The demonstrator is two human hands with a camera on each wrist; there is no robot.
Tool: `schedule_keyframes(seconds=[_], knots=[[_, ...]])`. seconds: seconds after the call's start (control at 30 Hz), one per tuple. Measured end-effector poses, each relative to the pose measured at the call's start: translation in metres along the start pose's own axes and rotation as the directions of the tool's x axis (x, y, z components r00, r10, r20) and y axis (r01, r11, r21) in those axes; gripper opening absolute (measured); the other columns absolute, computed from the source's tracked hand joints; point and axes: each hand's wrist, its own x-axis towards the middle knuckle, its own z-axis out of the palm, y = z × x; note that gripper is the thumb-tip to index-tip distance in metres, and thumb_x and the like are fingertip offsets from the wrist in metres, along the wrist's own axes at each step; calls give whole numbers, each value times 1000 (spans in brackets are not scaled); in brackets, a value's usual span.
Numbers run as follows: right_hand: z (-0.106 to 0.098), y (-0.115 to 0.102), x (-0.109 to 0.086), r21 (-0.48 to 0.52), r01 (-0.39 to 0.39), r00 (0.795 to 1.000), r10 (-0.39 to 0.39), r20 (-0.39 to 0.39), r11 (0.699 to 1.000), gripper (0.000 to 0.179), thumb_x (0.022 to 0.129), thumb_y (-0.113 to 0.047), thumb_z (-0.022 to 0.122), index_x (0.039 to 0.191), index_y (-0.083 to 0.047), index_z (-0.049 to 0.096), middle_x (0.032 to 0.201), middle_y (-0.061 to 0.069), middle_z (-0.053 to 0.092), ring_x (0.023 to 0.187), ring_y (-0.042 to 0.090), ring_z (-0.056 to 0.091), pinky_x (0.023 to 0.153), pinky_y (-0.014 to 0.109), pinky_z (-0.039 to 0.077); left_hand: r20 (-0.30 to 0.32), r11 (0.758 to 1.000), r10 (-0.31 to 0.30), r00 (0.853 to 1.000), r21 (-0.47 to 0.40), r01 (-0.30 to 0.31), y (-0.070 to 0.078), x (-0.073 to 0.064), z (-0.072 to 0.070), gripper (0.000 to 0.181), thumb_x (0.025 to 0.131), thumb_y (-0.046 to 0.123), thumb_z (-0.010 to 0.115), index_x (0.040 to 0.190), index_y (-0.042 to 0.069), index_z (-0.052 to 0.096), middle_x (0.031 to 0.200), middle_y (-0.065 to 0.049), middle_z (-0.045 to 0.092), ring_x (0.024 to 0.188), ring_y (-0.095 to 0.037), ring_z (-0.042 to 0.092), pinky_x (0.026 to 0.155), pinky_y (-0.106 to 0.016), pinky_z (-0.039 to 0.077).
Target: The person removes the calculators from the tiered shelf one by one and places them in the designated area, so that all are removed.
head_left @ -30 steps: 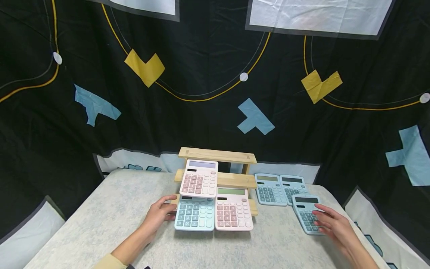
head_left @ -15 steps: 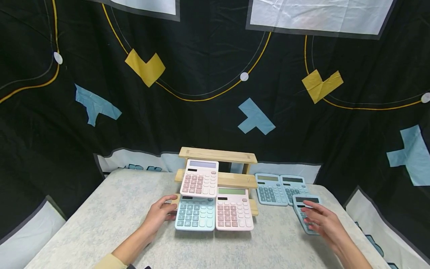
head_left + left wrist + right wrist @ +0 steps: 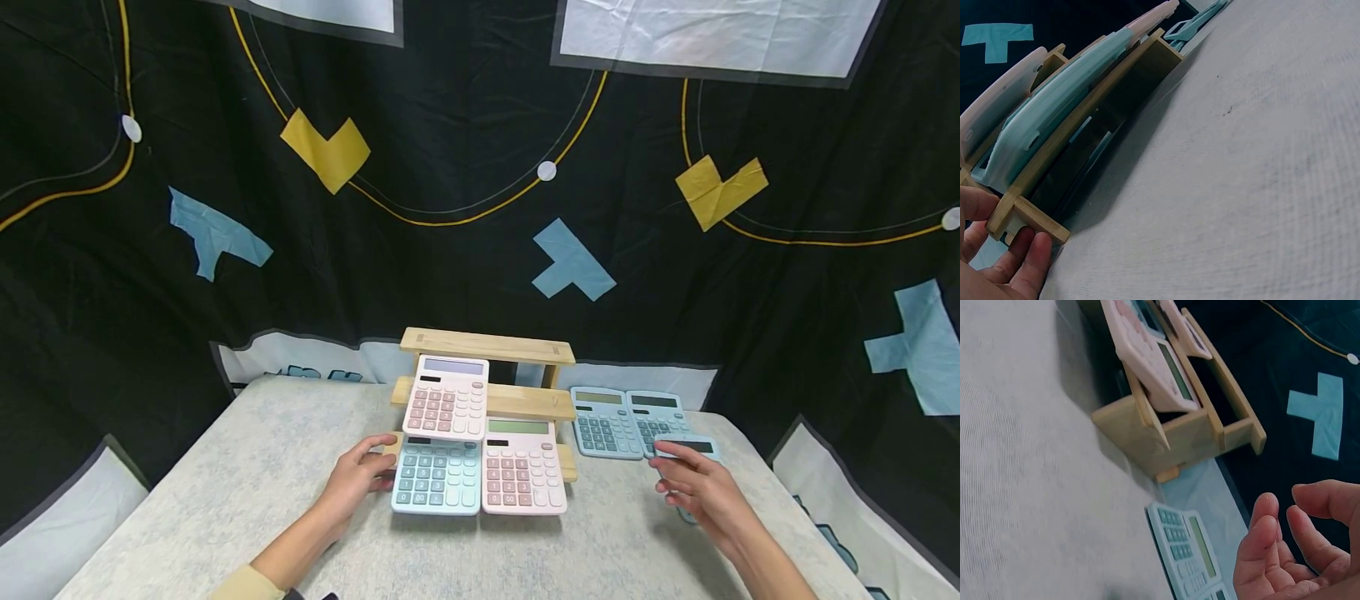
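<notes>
A tiered wooden stand (image 3: 487, 343) bears a pink calculator (image 3: 446, 400) on its upper tier. A light blue calculator (image 3: 435, 483) and another pink calculator (image 3: 523, 477) lean side by side on the lower tier. My left hand (image 3: 351, 473) holds the stand's left end; the left wrist view shows thumb and fingers about its wooden corner (image 3: 1041, 219). My right hand (image 3: 701, 496) hovers with loosely bent fingers, holding nothing. From the head, it partly hides a light blue calculator (image 3: 708, 447) on the table.
Two more light blue calculators (image 3: 602, 423) lie side by side just right of the stand. The pale table (image 3: 285, 433) narrows toward its far edge. Behind it hangs a black cloth (image 3: 450, 275) with taped shapes.
My right hand has moved left, across the front blue calculator, toward the stand. The left hand and the calculators stay where they were.
</notes>
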Motion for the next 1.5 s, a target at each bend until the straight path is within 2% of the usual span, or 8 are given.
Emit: schedule_keyframes(seconds=[0.27, 0.53, 0.77, 0.93, 1.17, 1.37, 1.5], knots=[[17, -6, -1, 31, 15, 999, -16, 46, 999, 52, 97, -21, 68, 143, -8, 50, 109, 0, 71, 82, 19, 66, 71, 25, 55, -2, 1000, -5, 1000, 15, 6, 1, -1, 0, 45, 97, 21, 60, 140, 9, 54, 109, -13, 65, 97, -18, 69, 83, -35, 60], [35, -12, 1, 14, 14, 997, -15, 77, 1000, 62, 96, -22, 70, 149, -4, 43, 112, 2, 71, 84, 21, 66, 71, 25, 56, -12, 1000, 6, 1000, 16, -6, 0, -1, 1, 44, 97, 19, 61, 139, 9, 55, 109, -13, 65, 96, -19, 69, 83, -35, 60], [53, -18, 3, -13, 34, 996, -33, 88, 999, 60, 95, -21, 70, 146, -3, 46, 112, 4, 72, 83, 21, 66, 70, 26, 57, -15, 1000, 8, 1000, 12, -8, -2, 1, 1, 43, 97, 18, 60, 139, 9, 55, 108, -13, 65, 96, -19, 69, 83, -35, 60], [65, -21, 4, 3, 25, 995, -26, 99, 1000, 57, 94, -19, 70, 144, -4, 49, 111, 4, 73, 81, 20, 66, 69, 26, 56, -20, 1000, 19, 1000, 6, -19, -3, 3, 2, 44, 96, 17, 61, 138, 9, 55, 109, -14, 66, 96, -19, 69, 82, -35, 60], [81, -25, 6, -7, 47, 986, -45, 158, 999, 59, 95, -19, 69, 146, -1, 46, 111, 4, 73, 81, 19, 66, 68, 26, 56, -18, 1000, 18, 1000, -1, -18, -3, 2, 2, 44, 96, 18, 61, 139, 8, 55, 109, -14, 66, 96, -19, 70, 81, -34, 60], [95, -29, 7, -21, 62, 980, -57, 190, 998, 55, 94, -19, 69, 143, -3, 50, 117, 10, 71, 81, 20, 66, 68, 26, 56, -10, 999, 37, 999, -7, -37, -2, 0, 2, 45, 98, 18, 61, 140, 4, 53, 110, -15, 66, 97, -20, 70, 82, -38, 60], [103, -30, 8, -3, 76, 972, -74, 224, 997, 54, 93, -17, 70, 141, -2, 51, 117, 12, 71, 81, 20, 66, 68, 27, 56, -17, 1000, 26, 1000, -5, -26, -2, 1, 2, 44, 97, 18, 61, 139, 6, 54, 110, -15, 66, 96, -20, 70, 81, -37, 60]])
